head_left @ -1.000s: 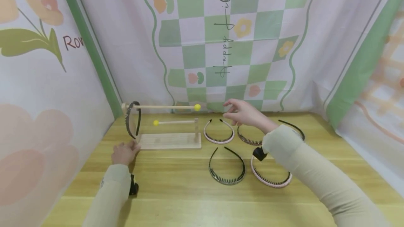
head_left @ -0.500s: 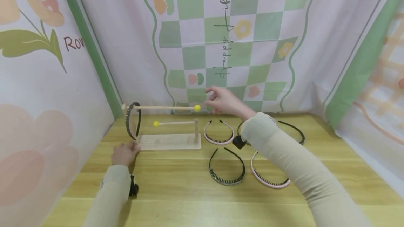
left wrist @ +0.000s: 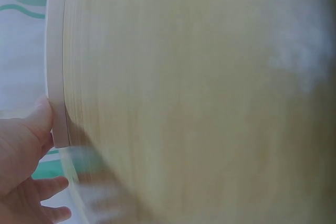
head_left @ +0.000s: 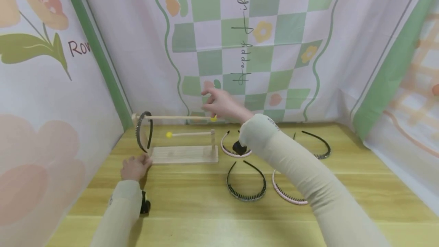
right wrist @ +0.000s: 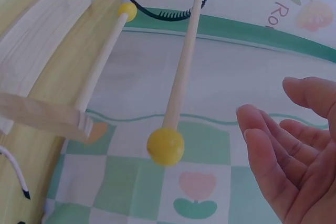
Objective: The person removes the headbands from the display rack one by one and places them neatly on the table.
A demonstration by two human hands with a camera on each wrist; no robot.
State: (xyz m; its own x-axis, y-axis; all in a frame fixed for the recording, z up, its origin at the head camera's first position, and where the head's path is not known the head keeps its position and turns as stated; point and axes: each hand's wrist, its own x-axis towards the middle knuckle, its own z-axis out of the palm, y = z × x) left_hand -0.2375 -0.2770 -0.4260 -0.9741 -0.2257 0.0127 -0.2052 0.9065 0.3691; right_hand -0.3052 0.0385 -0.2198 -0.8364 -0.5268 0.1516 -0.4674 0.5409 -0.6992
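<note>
A wooden stand [head_left: 185,154] has two rods tipped with yellow balls. A dark toothed headband [head_left: 138,134] hangs at the left end of its upper rod [head_left: 178,117]. My left hand [head_left: 135,167] holds the left end of the stand's base, the thumb [left wrist: 39,119] against its edge in the left wrist view. My right hand [head_left: 221,104] is raised above and behind the upper rod's ball end. In the right wrist view its fingers are loosely bent, with nothing between them, beside the yellow ball [right wrist: 166,147].
Right of the stand, headbands lie on the wooden table [head_left: 192,216]: a pink one [head_left: 224,149] behind, a dark one [head_left: 247,198] in front, another pink one [head_left: 291,200] and a dark one [head_left: 326,144]. My right sleeve [head_left: 302,170] covers part of them. A patterned curtain [head_left: 260,64] hangs behind.
My right hand has moved left and up, from above the headbands to the end of the upper rod. The left hand and the stand have stayed in place.
</note>
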